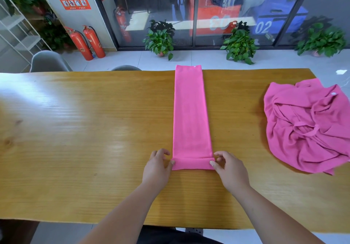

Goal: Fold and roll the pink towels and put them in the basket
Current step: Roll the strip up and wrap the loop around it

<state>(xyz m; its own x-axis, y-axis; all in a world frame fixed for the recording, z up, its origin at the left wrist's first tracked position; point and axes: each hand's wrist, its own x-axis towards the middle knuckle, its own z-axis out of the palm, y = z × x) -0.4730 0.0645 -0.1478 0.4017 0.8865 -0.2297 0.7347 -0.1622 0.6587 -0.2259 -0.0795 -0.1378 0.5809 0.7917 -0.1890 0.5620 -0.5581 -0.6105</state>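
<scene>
Both hands work at the near end of a long pink towel, 1 at each side. At the left edge, the left hand has its fingers curled, and its thumb and fingertips pinch the left end of the fold. At the right edge, the right hand does the same: its fingers are bent and its thumb and first fingers pinch the right end of the fold. Both palms face down, close to the table.

The towel is folded into 1 narrow strip. It lies flat in the middle of the table and runs straight away from the person, and its far end hangs a little over the far edge. At the near end it is turned over once, so a short flat band lies on top of the strip between the 2 hands.

A pile of crumpled pink towels lies on the right part of the table, well apart from the strip, and reaches the right border of the view.

Behind the table stands a grey chair at the far left. Near it, 2 red extinguishers stand side by side on the floor. 3 green plants in pots stand along the glass wall.
</scene>
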